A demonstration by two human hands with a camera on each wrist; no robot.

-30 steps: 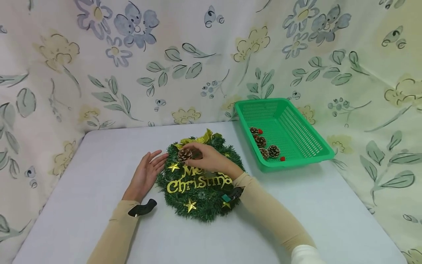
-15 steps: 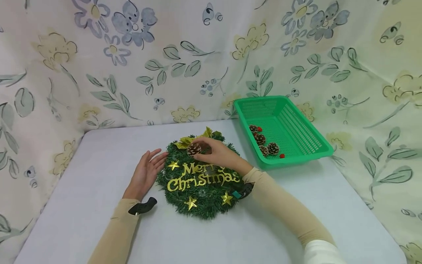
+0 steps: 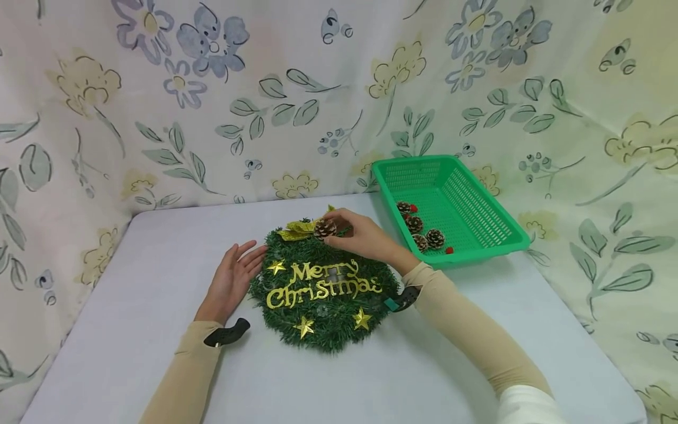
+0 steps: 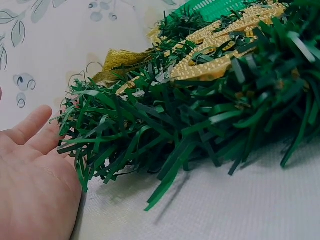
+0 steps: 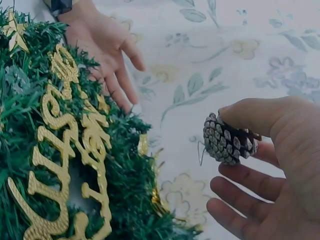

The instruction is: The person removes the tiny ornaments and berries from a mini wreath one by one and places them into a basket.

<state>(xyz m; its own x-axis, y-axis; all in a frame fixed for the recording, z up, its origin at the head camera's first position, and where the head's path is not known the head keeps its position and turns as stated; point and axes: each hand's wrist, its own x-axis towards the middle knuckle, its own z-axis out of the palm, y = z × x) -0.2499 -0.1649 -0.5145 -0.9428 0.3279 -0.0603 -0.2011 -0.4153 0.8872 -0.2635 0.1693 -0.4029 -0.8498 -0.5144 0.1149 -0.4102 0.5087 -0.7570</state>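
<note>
A green wreath (image 3: pixel 328 333) lies flat on the table, with gold "Merry Christmas" lettering (image 3: pixel 324 287), gold stars (image 3: pixel 304 327) and a gold bow (image 3: pixel 299 229) at its far side. Above that far side, my right hand (image 3: pixel 365 237) pinches a pine cone (image 3: pixel 325 228) between thumb and fingers. In the right wrist view the pine cone (image 5: pixel 225 141) hangs clear of the wreath, a thin wire loop sticking out of it. My left hand (image 3: pixel 231 282) rests at the wreath's left edge, fingers straight and touching the greenery, as the left wrist view also shows.
A green plastic basket (image 3: pixel 477 259) stands at the back right of the white table (image 3: pixel 159 253). In it lie several pine cones (image 3: pixel 435 238) and small red pieces (image 3: pixel 449 250). A floral curtain (image 3: pixel 296 135) hangs behind the table.
My right hand has moved right and slightly away with the pine cone, from over the wreath's left part toward its far middle, uncovering the lettering. The left hand has stayed put.
</note>
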